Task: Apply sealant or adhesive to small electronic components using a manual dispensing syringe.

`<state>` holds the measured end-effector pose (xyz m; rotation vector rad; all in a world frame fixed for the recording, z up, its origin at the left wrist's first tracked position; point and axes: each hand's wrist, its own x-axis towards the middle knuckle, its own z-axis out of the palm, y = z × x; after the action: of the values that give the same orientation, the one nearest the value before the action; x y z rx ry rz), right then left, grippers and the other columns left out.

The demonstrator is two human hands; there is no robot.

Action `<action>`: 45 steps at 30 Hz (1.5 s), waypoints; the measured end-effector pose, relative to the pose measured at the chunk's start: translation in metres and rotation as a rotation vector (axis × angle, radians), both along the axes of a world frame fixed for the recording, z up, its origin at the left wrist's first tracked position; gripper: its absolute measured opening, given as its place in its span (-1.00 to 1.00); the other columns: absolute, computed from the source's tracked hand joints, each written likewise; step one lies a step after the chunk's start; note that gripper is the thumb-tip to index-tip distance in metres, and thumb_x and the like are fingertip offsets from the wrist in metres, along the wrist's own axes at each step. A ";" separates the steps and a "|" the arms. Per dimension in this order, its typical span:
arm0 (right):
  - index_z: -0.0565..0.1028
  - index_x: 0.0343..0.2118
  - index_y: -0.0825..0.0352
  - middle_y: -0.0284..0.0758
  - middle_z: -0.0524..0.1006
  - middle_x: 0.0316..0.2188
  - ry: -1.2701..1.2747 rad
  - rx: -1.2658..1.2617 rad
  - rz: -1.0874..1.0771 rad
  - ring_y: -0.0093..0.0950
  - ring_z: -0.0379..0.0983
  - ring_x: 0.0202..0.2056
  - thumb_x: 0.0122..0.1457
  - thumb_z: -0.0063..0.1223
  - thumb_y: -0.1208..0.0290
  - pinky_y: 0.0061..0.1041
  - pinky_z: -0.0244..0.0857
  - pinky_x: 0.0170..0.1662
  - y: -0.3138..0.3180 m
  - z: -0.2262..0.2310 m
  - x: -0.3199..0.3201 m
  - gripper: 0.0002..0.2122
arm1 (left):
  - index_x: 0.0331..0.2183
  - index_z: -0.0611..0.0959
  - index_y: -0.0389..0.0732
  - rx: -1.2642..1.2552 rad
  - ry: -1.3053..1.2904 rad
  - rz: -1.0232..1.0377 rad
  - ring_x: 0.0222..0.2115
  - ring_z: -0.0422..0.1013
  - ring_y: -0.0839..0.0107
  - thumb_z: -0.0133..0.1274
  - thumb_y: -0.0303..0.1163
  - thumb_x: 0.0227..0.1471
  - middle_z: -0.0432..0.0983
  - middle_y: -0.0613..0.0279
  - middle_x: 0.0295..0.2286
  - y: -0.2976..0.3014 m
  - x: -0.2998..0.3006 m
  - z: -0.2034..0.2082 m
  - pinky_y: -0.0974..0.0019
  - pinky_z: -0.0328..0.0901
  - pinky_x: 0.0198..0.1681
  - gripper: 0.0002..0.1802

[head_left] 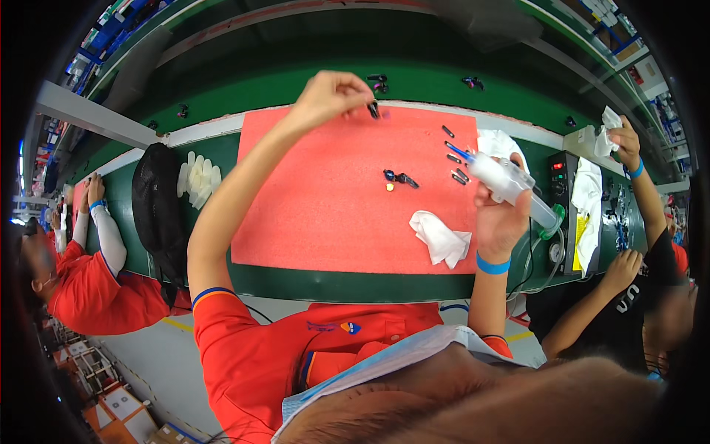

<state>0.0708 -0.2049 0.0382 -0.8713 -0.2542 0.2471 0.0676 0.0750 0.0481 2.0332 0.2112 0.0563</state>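
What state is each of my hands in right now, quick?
Left hand: closed, pinching a small, shiny black part.
Right hand: closed around a clear plastic syringe with white contents and a blue tip.

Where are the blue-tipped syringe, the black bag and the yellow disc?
Blue-tipped syringe (498, 177), head view: its whitish barrel.
Black bag (155, 211), head view: its middle.
Yellow disc (390, 187), head view: its face.

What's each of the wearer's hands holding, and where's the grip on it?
Left hand: a small black piece, apparently pinched by one end; exact contact unclear. Right hand: a clear syringe with a blue tip, held around its barrel.
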 end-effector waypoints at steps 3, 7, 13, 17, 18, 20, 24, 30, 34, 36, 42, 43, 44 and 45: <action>0.16 -0.10 0.38 -0.20 0.35 -0.31 -0.089 -0.162 -0.048 -0.47 0.33 -0.48 -0.16 0.04 0.10 -0.59 0.21 -0.53 0.006 -0.003 -0.011 -0.39 | -0.48 0.46 -0.26 -0.393 0.119 -0.079 -0.67 0.29 0.65 -0.06 -0.42 -0.12 0.39 0.32 -0.65 -0.023 -0.039 -0.011 0.62 0.16 -0.62 -0.89; 0.24 -0.17 0.43 -0.20 0.35 -0.31 -0.350 -0.407 -0.178 -0.47 0.35 -0.45 -0.16 0.03 0.19 -0.57 0.25 -0.46 0.012 -0.019 -0.019 -0.49 | -0.46 0.40 -0.25 -0.646 0.280 -0.066 -0.67 0.31 0.62 -0.08 -0.44 -0.09 0.41 0.27 -0.62 -0.051 -0.074 -0.025 0.61 0.18 -0.62 -0.90; 0.36 -0.31 0.46 -0.23 0.39 -0.37 -0.672 -0.720 -0.178 -0.46 0.38 -0.46 -0.19 0.07 0.32 -0.57 0.28 -0.38 0.013 -0.013 -0.034 -0.62 | -0.46 0.37 -0.27 -0.775 0.256 -0.019 -0.64 0.36 0.56 -0.10 -0.47 -0.08 0.45 0.17 -0.57 -0.068 -0.091 -0.044 0.55 0.26 -0.59 -0.91; 0.42 -0.41 0.43 -0.25 0.47 -0.52 -0.804 -0.780 -0.227 -0.47 0.44 -0.52 -0.26 0.14 0.45 -0.59 0.32 -0.45 0.018 -0.007 -0.036 -0.71 | -0.45 0.35 -0.32 -0.802 0.133 0.033 -0.60 0.40 0.46 -0.13 -0.54 -0.07 0.44 0.11 -0.58 -0.074 -0.094 -0.050 0.48 0.32 -0.55 -0.93; 0.42 -0.41 0.42 -0.26 0.47 -0.54 -0.833 -0.786 -0.233 -0.48 0.44 -0.52 -0.27 0.14 0.46 -0.60 0.32 -0.45 0.020 -0.005 -0.037 -0.72 | -0.45 0.35 -0.32 -0.790 0.108 0.030 -0.58 0.41 0.46 -0.13 -0.53 -0.07 0.45 0.09 -0.56 -0.075 -0.095 -0.051 0.47 0.33 -0.53 -0.93; 0.43 -0.43 0.41 -0.26 0.47 -0.56 -0.890 -0.796 -0.245 -0.49 0.45 -0.53 -0.30 0.15 0.48 -0.63 0.33 -0.46 0.022 -0.003 -0.037 -0.72 | -0.44 0.35 -0.31 -0.764 0.059 0.023 -0.55 0.42 0.46 -0.13 -0.51 -0.05 0.46 0.05 -0.51 -0.077 -0.096 -0.053 0.46 0.34 -0.49 -0.92; 0.41 -0.39 0.43 -0.22 0.47 -0.51 -0.875 -0.892 -0.199 -0.48 0.43 -0.49 -0.22 0.13 0.35 -0.60 0.29 -0.40 0.019 -0.004 -0.039 -0.68 | -0.44 0.34 -0.36 -0.759 0.052 0.056 -0.55 0.42 0.43 -0.17 -0.59 -0.06 0.45 0.05 -0.55 -0.080 -0.096 -0.051 0.46 0.35 -0.50 -0.95; 0.41 -0.40 0.42 -0.23 0.47 -0.52 -0.912 -0.905 -0.215 -0.46 0.44 -0.50 -0.24 0.14 0.39 -0.59 0.30 -0.41 0.020 -0.010 -0.036 -0.70 | -0.44 0.34 -0.36 -0.763 0.051 0.047 -0.55 0.42 0.45 -0.16 -0.59 -0.06 0.45 0.05 -0.55 -0.081 -0.097 -0.051 0.47 0.34 -0.50 -0.95; 0.41 -0.40 0.42 -0.23 0.47 -0.53 -0.910 -0.902 -0.201 -0.46 0.44 -0.51 -0.25 0.14 0.42 -0.59 0.30 -0.41 0.021 -0.010 -0.036 -0.70 | -0.44 0.34 -0.35 -0.739 0.039 0.024 -0.55 0.41 0.46 -0.15 -0.57 -0.06 0.45 0.07 -0.55 -0.080 -0.097 -0.053 0.47 0.34 -0.50 -0.94; 0.40 -0.40 0.42 -0.23 0.48 -0.53 -0.928 -0.900 -0.205 -0.46 0.44 -0.51 -0.25 0.14 0.43 -0.59 0.30 -0.41 0.022 -0.009 -0.036 -0.70 | -0.44 0.36 -0.34 -0.719 0.038 0.011 -0.55 0.41 0.48 -0.13 -0.54 -0.05 0.45 0.08 -0.54 -0.080 -0.097 -0.053 0.47 0.35 -0.49 -0.93; 0.45 -0.46 0.36 -0.29 0.47 -0.57 -0.913 -0.840 -0.246 -0.50 0.45 -0.57 -0.35 0.16 0.50 -0.65 0.33 -0.51 0.025 -0.012 -0.035 -0.73 | -0.44 0.36 -0.35 -0.731 0.037 0.020 -0.56 0.41 0.48 -0.13 -0.54 -0.06 0.45 0.09 -0.55 -0.081 -0.098 -0.053 0.47 0.35 -0.49 -0.93; 0.45 -0.46 0.36 -0.29 0.47 -0.57 -0.913 -0.836 -0.242 -0.50 0.45 -0.57 -0.35 0.16 0.50 -0.65 0.33 -0.51 0.025 -0.013 -0.035 -0.73 | -0.44 0.36 -0.35 -0.733 0.035 0.021 -0.56 0.41 0.48 -0.13 -0.54 -0.06 0.45 0.09 -0.55 -0.081 -0.098 -0.053 0.47 0.35 -0.49 -0.93; 0.45 -0.46 0.36 -0.29 0.47 -0.57 -0.913 -0.832 -0.238 -0.50 0.45 -0.57 -0.35 0.16 0.50 -0.65 0.33 -0.51 0.025 -0.013 -0.035 -0.73 | -0.44 0.36 -0.35 -0.735 0.034 0.022 -0.56 0.41 0.48 -0.13 -0.55 -0.06 0.45 0.09 -0.55 -0.081 -0.098 -0.053 0.47 0.35 -0.49 -0.93; 0.45 -0.46 0.36 -0.29 0.47 -0.57 -0.913 -0.831 -0.238 -0.50 0.45 -0.57 -0.35 0.16 0.50 -0.65 0.33 -0.51 0.024 -0.013 -0.035 -0.73 | -0.44 0.36 -0.35 -0.734 0.033 0.022 -0.56 0.41 0.48 -0.13 -0.55 -0.06 0.45 0.09 -0.55 -0.081 -0.098 -0.053 0.47 0.35 -0.49 -0.93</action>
<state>0.0358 -0.1809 0.0254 -1.8006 -0.9273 -0.3230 -0.0303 -0.0057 -0.0048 1.3012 0.2332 -0.0387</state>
